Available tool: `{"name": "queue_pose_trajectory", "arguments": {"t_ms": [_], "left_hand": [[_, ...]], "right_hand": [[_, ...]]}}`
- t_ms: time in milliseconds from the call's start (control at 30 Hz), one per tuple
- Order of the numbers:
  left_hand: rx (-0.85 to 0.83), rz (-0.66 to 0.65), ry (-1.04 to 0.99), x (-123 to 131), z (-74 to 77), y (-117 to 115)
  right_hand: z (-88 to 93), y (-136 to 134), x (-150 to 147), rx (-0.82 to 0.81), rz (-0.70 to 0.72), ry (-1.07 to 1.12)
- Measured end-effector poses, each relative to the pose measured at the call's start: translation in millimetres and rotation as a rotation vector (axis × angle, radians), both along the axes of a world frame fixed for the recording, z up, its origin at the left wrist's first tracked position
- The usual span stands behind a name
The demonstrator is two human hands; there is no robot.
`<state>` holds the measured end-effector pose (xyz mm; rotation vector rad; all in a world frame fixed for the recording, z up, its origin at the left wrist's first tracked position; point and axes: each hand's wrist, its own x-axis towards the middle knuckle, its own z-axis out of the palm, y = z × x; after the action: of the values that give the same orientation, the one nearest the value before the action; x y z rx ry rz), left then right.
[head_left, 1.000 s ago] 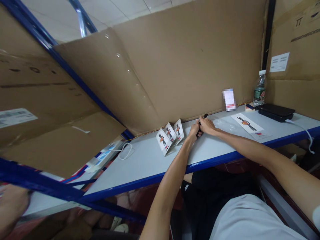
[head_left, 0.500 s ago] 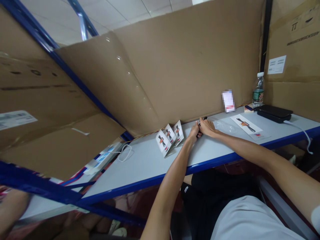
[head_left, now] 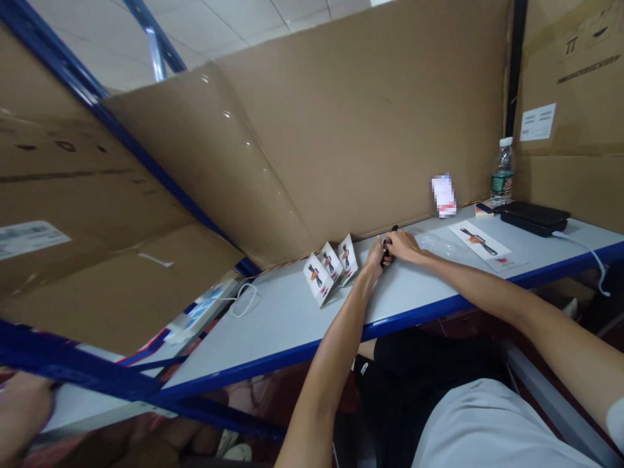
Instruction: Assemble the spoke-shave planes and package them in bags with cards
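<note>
My left hand [head_left: 377, 256] is closed around a slim black object [head_left: 385, 248], most of which the fingers hide. My right hand [head_left: 403, 246] meets it from the other side, its fingers bent onto the same object, and a dark end sticks out above the knuckles. Its exact kind cannot be made out. Both hands are close together over the grey tabletop. Left of them stand three folded printed cards [head_left: 320, 278], each with a picture of a black tool. Clear plastic packaging [head_left: 436, 246] lies just right of my right hand.
A flat printed card [head_left: 480, 240] lies farther right, near a black case [head_left: 533, 220] with a white cable. A water bottle [head_left: 502, 175] and a phone-like screen [head_left: 443, 196] stand at the back. Cardboard walls enclose the blue-edged table [head_left: 283, 318]. Another person's arm [head_left: 24, 413] shows lower left.
Both hands stay together at the same spot, with the fingers shifted slightly on the black object. Its upper end sits a little farther left. The other person's arm at lower left has moved slightly.
</note>
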<state>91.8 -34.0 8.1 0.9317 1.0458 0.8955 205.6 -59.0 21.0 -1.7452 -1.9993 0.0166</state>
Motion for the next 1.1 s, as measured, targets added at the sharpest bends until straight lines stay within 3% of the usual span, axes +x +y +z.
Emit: {"name": "queue_pose_trajectory", "arguments": {"t_ms": [167, 400, 900, 1100], "left_hand": [[0.031, 0.026, 0.047, 0.5, 1.0, -2.8], [0.05, 0.055, 0.072, 2.2, 3.2, -6.3], [0.039, 0.039, 0.071, 1.8, 5.9, -9.4], [0.033, 0.037, 0.089, 2.6, 6.1, -9.5]], "right_hand": [[2.8, -1.0, 0.9, -0.011, -0.098, -0.006], [3.4, -3.6, -1.8, 0.01, 0.014, -0.014], [4.2, -4.6, -1.4, -0.03, -0.118, -0.03], [3.1, -2.6, 1.1, -0.012, -0.025, 0.003]]}}
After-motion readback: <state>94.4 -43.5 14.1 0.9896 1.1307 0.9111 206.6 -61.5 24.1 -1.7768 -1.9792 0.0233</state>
